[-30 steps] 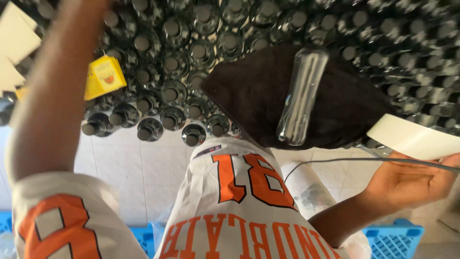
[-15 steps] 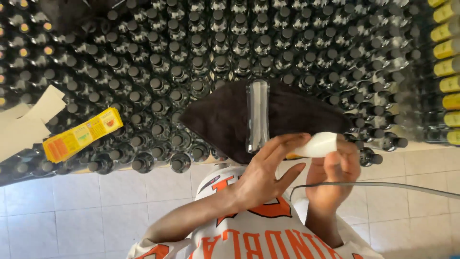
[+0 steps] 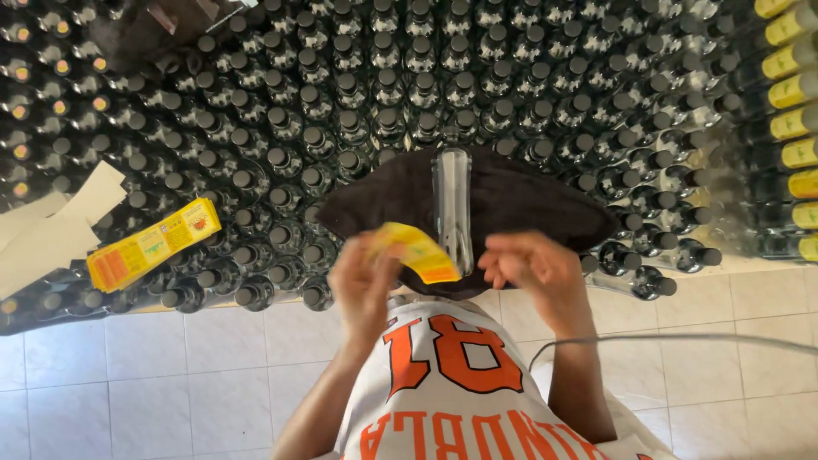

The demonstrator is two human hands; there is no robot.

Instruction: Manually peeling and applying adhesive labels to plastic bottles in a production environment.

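Two bare hands meet over the near edge of a dark brown cloth (image 3: 528,200); the left hand (image 3: 362,285) has its fingers closed on a yellow label (image 3: 415,251) with an orange edge, holding it up by its left end so that the strip slants toward the middle; the right hand (image 3: 532,268) is curled with its fingers bent inward just beside the label's right end, though whether it actually pinches the label cannot be told; just beyond the label, a clear empty bottle (image 3: 452,204) lies lengthwise on the cloth, its neck pointing away from the person; the cloth itself rests on top of a packed field of dark capped bottles (image 3: 358,94) that fills the far part of the view; to the left a stack of yellow labels (image 3: 153,244) lies across the bottle caps, next to pale cardboard pieces (image 3: 51,230); at the far right stand bottles with yellow labels (image 3: 792,85); a grey cable (image 3: 682,338) runs over the tiled floor (image 3: 170,375) near the person's white and orange shirt (image 3: 443,383).
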